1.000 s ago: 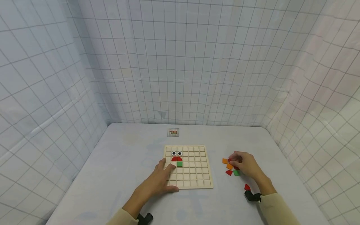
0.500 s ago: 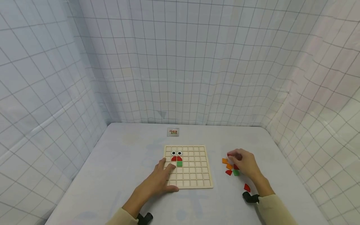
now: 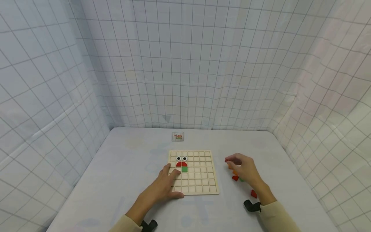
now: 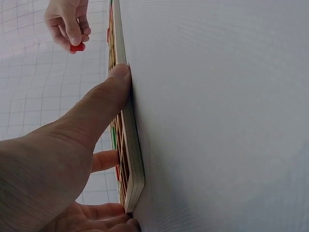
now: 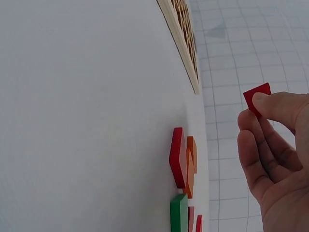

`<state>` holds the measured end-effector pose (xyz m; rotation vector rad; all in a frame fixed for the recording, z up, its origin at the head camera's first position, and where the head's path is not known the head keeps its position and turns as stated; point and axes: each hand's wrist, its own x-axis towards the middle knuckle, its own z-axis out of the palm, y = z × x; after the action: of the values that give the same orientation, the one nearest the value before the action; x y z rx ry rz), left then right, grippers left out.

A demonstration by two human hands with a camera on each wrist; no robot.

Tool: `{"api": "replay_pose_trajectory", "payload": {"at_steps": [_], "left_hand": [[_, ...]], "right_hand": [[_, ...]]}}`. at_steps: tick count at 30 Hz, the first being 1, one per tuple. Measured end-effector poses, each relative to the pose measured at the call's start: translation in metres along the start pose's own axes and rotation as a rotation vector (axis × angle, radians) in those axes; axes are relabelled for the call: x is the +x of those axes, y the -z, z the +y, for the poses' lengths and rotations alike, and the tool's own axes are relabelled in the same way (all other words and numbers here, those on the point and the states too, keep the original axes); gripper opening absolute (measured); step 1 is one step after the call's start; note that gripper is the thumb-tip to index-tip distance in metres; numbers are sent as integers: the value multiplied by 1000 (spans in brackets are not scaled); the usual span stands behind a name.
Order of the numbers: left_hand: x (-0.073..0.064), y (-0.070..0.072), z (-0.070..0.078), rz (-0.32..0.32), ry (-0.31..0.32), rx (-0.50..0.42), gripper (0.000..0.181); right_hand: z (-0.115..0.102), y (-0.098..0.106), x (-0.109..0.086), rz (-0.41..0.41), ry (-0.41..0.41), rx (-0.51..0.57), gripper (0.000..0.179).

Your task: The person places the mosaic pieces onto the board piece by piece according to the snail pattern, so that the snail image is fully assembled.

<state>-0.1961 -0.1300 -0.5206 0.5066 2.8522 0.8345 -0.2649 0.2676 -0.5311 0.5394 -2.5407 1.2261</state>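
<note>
My left hand (image 3: 162,187) rests on the near left corner of a wooden grid board (image 3: 200,180), its fingers spread, the thumb along the front edge. On the board sit two eye pieces (image 3: 181,158), two red quarter-round pieces (image 3: 182,164) below them and a green square tile (image 3: 184,169). Between thumb and fingertips, my right hand (image 3: 246,167) pinches a red piece (image 5: 264,88) with a curved edge. It is raised above the table, to the right of the board. Below the right hand lie loose orange tiles (image 5: 190,169), a green tile (image 5: 179,212) and red pieces (image 5: 178,157), partly hidden in the head view.
A small picture card (image 3: 178,137) lies beyond the board. Another red piece (image 3: 253,194) is on the table beside the right wrist. Hanging white sheets with a grid pattern (image 3: 185,80) enclose the table (image 3: 139,154) at the back and sides.
My right hand has lifted the red piece from the loose pile and moved left toward the board. The left hand stays in place on the board.
</note>
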Motion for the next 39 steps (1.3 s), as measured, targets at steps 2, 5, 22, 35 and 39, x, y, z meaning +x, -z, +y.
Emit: {"api": "replay_pose_trajectory", "payload": {"at_steps": [2, 5, 22, 35, 39], "left_hand": [[0, 0, 0, -3, 3, -4, 92], [-1, 0, 1, -3, 2, -7, 92], [-3, -1, 3, 9, -15, -11, 91], [-1, 2, 1, 2, -14, -6, 91], [0, 0, -2, -1, -19, -1, 91]], "right_hand": [[-4, -4, 0, 0, 35, -5, 18], [-9, -11, -1, 1, 82, -13, 20], [-49, -57, 2, -112, 104, 102, 21], [-83, -106, 6, -197, 116, 60, 8], [-91, -118, 6, -208, 87, 30, 6]]}}
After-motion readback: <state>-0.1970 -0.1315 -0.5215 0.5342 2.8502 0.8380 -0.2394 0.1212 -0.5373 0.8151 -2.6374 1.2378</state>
